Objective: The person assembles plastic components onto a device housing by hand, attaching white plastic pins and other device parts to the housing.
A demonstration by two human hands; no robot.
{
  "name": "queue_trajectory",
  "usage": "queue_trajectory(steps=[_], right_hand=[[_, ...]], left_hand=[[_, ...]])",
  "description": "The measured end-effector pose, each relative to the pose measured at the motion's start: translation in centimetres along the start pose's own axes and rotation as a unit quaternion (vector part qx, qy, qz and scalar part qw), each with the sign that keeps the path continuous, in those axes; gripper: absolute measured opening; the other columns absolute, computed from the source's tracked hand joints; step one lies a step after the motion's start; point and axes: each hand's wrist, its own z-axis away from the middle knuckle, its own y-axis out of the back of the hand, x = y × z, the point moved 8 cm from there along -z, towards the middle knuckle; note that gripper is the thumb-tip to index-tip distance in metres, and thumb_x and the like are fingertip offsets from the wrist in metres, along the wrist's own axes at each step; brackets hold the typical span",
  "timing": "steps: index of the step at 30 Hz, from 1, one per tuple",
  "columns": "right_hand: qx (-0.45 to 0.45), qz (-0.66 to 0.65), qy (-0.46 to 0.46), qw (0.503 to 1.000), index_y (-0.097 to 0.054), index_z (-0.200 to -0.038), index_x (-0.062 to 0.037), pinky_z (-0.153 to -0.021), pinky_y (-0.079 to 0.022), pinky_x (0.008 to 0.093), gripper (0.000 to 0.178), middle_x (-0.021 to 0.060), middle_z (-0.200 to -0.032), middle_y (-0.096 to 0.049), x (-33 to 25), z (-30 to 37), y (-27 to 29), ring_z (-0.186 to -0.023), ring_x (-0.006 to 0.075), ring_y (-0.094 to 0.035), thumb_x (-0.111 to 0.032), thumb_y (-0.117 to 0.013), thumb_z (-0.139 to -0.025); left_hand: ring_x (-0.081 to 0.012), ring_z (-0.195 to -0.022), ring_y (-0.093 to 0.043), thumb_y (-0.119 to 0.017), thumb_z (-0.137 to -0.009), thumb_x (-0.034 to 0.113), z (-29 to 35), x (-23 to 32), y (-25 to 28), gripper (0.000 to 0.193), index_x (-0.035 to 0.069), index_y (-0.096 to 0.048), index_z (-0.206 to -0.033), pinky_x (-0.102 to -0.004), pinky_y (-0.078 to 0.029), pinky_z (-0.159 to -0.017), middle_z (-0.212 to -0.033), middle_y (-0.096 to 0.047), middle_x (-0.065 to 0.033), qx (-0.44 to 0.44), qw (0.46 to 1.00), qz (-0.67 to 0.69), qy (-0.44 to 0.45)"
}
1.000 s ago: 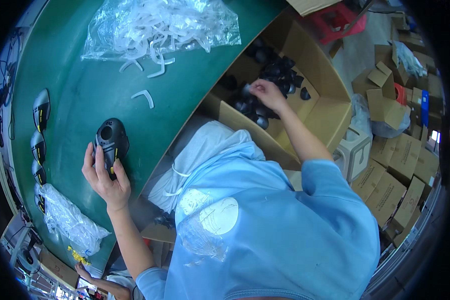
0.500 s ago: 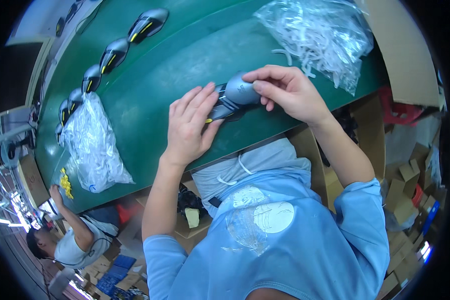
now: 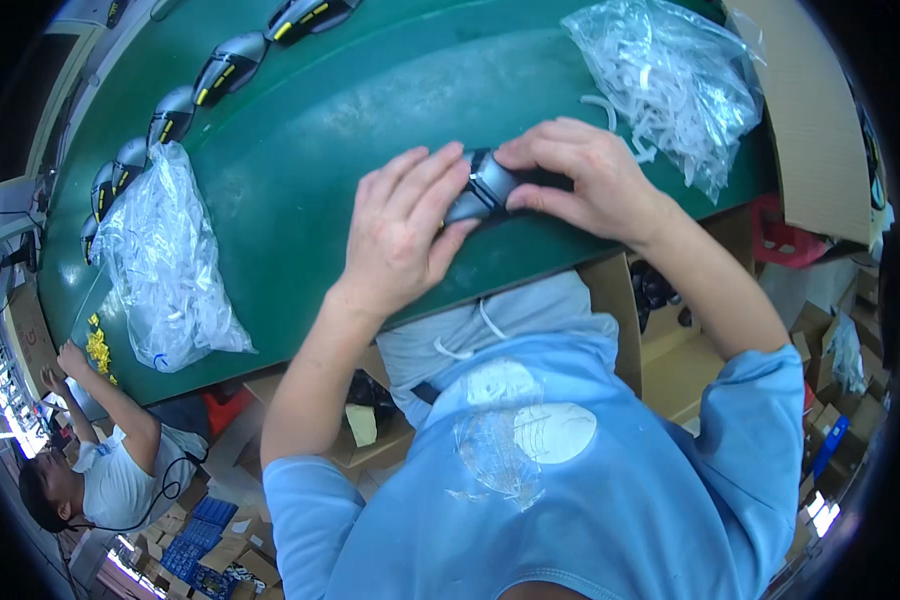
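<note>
On the green table, in front of my body, lies a grey-and-black rounded plastic housing (image 3: 489,184) whose exact kind I cannot make out. My left hand (image 3: 402,225) is closed over its left end, fingers side by side on top and thumb along the near edge. At the other end my right hand (image 3: 588,182) grips it between thumb and fingers. Both palms hide much of the housing. Farther left, similar grey-and-black housings (image 3: 232,68) with yellow stripes stand in a curved row.
A clear bag of white curved strips (image 3: 670,95) lies at the far right beside a cardboard flap (image 3: 805,120). Another plastic bag (image 3: 175,275) sits left, near small yellow pieces (image 3: 98,350). A co-worker (image 3: 125,465) is at the lower left. Open cartons (image 3: 690,375) stand below the table edge.
My right hand has come down from the raised grey cover and now grips the housing's right end. The cover now sits lower, mostly under my hands. The view has shifted slightly.
</note>
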Motion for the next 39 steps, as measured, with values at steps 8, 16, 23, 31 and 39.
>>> queue_trajectory(steps=[8,16,23,31,39], right_hand=[[-0.042,-0.010,0.043,0.998,-0.080,-0.125,-0.0117,-0.093,-0.062,0.0431,0.039,0.0089,-0.117,-0.081,-0.7,-0.3,-0.8,-0.109,0.0317,-0.076,-0.030,-0.086,-0.091],[-0.109,-0.081,-0.063,0.989,-0.083,-0.120,-0.0103,-0.087,-0.063,0.0432,0.037,0.0113,-0.113,-0.082,-1.1,-1.3,-1.6,-0.101,0.0342,-0.078,-0.026,-0.090,-0.087],[-0.101,0.000,-0.055,0.993,-0.084,-0.104,-0.0074,-0.079,-0.061,0.0418,0.037,0.0120,-0.094,-0.082,-1.3,-1.7,-1.2,-0.087,0.0325,-0.078,-0.042,-0.088,-0.091],[-0.366,-0.032,-0.203,0.907,-0.078,-0.081,-0.0029,-0.065,-0.058,0.0351,0.048,0.0088,-0.075,-0.078,-0.9,-4.5,-4.3,-0.071,0.0188,-0.076,-0.047,-0.079,-0.100],[-0.417,0.150,-0.018,0.896,-0.086,-0.093,-0.0099,-0.071,-0.061,0.0464,0.029,0.0118,-0.083,-0.082,-4.2,-8.4,-4.6,-0.075,0.0335,-0.078,-0.038,-0.080,-0.094]], left_hand=[[-0.0329,-0.115,-0.067,-0.093,-0.082,0.027,1.6,0.8,0.0,0.064,0.007,-0.072,-0.139,-0.0451,-0.050,-0.101,-0.138,-0.072,-0.0103,0.034,0.999,0.003,0.018],[-0.0288,-0.112,-0.060,-0.092,-0.080,0.051,0.9,1.3,-0.2,0.070,0.010,-0.074,-0.133,-0.0455,-0.043,-0.102,-0.128,-0.074,-0.0033,0.042,0.997,-0.032,0.049],[-0.0291,-0.110,-0.060,-0.092,-0.078,0.051,1.5,1.6,-1.1,0.061,0.015,-0.077,-0.124,-0.0460,-0.043,-0.100,-0.125,-0.075,-0.0010,0.069,0.994,-0.043,0.074],[-0.0296,-0.111,-0.059,-0.092,-0.081,0.050,1.6,1.6,-1.0,0.057,0.014,-0.078,-0.124,-0.0454,-0.044,-0.100,-0.126,-0.075,-0.0009,0.081,0.993,-0.052,0.066],[-0.0323,-0.111,-0.060,-0.090,-0.082,0.052,0.9,1.7,-0.5,0.064,0.011,-0.076,-0.128,-0.0464,-0.044,-0.100,-0.124,-0.075,-0.0051,0.075,0.994,-0.060,0.061]])
